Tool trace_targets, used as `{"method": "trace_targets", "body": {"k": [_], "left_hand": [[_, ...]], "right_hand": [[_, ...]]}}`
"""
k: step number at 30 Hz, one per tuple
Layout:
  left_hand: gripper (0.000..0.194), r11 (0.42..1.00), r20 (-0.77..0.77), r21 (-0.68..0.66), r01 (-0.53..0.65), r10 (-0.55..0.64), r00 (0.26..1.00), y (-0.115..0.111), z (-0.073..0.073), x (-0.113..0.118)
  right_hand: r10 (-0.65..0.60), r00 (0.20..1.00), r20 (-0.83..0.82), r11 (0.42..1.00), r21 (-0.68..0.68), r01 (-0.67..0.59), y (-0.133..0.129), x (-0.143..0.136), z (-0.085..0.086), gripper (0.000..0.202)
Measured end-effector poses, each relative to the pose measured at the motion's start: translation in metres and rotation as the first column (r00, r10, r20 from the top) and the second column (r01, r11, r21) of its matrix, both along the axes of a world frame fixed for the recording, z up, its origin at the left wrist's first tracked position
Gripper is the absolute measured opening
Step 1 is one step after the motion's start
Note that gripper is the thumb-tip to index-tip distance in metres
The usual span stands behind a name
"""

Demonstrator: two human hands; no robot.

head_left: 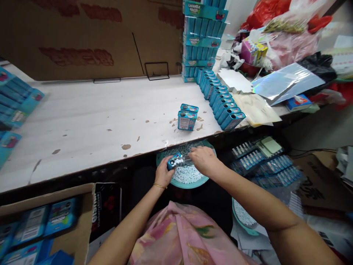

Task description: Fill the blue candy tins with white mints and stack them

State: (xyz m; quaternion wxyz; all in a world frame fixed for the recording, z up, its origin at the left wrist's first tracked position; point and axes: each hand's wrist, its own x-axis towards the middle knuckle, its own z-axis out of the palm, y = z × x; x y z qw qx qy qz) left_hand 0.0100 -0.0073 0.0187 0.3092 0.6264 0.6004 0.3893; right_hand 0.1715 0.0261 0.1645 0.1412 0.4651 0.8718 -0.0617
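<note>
My left hand [163, 173] is closed around a small blue candy box [171, 164], tilted over a turquoise basin [207, 179]. The basin is full of small white candies [186, 174]. In my right hand [203, 160], closed on it, is what looks like a clear scoop [186, 159]. White candies lie at the scoop's end, right against the top of the box. My right fingers partly hide the scoop's handle.
Two blue boxes [186, 120] stand on the white table [91, 121]. A row of boxes [231, 121] runs along its right side, before a tall stack of filled trays [193, 51]. At lower left is an open carton [92, 206]. A second basin [248, 230] sits lower right.
</note>
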Motion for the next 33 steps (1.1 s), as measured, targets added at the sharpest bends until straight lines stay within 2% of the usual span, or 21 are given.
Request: {"method": "trace_targets", "body": {"k": [3, 5, 7, 10, 13, 16, 19, 21, 24, 26, 29, 31, 33], "left_hand": [[0.036, 1.0, 0.041, 0.005, -0.011, 0.011, 0.999, 0.001, -0.005, -0.004], [0.037, 1.0, 0.069, 0.009, -0.007, 0.007, 0.998, 0.001, -0.009, -0.006], [0.037, 1.0, 0.099, 0.023, 0.001, -0.003, 0.995, 0.002, -0.011, -0.008], [0.037, 1.0, 0.124, 0.028, -0.001, -0.002, 0.992, 0.002, -0.011, -0.011], [0.036, 1.0, 0.115, 0.015, -0.017, 0.015, 0.993, 0.001, -0.006, -0.014], [0.037, 0.998, 0.114, 0.011, -0.057, 0.055, 0.992, -0.001, -0.003, -0.02], [0.038, 0.992, 0.109, 0.0, -0.124, 0.124, 0.986, -0.004, -0.003, -0.026], [0.039, 0.988, 0.097, -0.013, -0.151, 0.151, 0.984, -0.006, -0.003, -0.03], [0.041, 0.984, 0.085, -0.028, -0.178, 0.179, 0.98, -0.007, 0.001, -0.036], [0.041, 0.979, 0.078, -0.032, -0.202, 0.204, 0.976, -0.007, 0.005, -0.038], [0.039, 0.978, 0.073, -0.025, -0.206, 0.208, 0.975, -0.006, 0.005, -0.037], [0.039, 0.984, 0.077, -0.013, -0.179, 0.18, 0.981, -0.005, 0.003, -0.033], [0.038, 0.991, 0.071, -0.004, -0.134, 0.134, 0.988, -0.003, -0.001, -0.026]], "right_hand": [[-0.064, 0.997, -0.037, 0.998, -0.02, 0.064, 0.001, 0.02, -0.005, 0.028], [-0.138, 0.988, -0.067, 0.99, -0.044, 0.135, 0.003, 0.039, -0.016, 0.034], [-0.222, 0.972, -0.08, 0.974, -0.071, 0.216, 0.007, 0.057, -0.034, 0.036], [-0.345, 0.935, -0.077, 0.933, -0.133, 0.333, 0.013, 0.071, -0.076, 0.036], [-0.452, 0.889, -0.071, 0.878, -0.211, 0.429, 0.015, 0.059, -0.125, 0.034], [-0.512, 0.854, -0.098, 0.84, -0.266, 0.473, 0.012, 0.027, -0.168, 0.032], [-0.568, 0.807, -0.161, 0.802, -0.328, 0.499, 0.01, -0.001, -0.197, 0.034], [-0.591, 0.776, -0.219, 0.786, -0.374, 0.493, 0.01, -0.007, -0.207, 0.033], [-0.6, 0.734, -0.318, 0.781, -0.434, 0.45, 0.012, 0.002, -0.207, 0.029], [-0.595, 0.712, -0.373, 0.787, -0.451, 0.422, 0.014, 0.016, -0.197, 0.028], [-0.579, 0.677, -0.455, 0.804, -0.456, 0.382, 0.015, 0.04, -0.168, 0.028], [-0.549, 0.655, -0.518, 0.828, -0.443, 0.343, 0.015, 0.052, -0.143, 0.026], [-0.486, 0.667, -0.564, 0.868, -0.4, 0.294, 0.015, 0.058, -0.116, 0.025]]}}
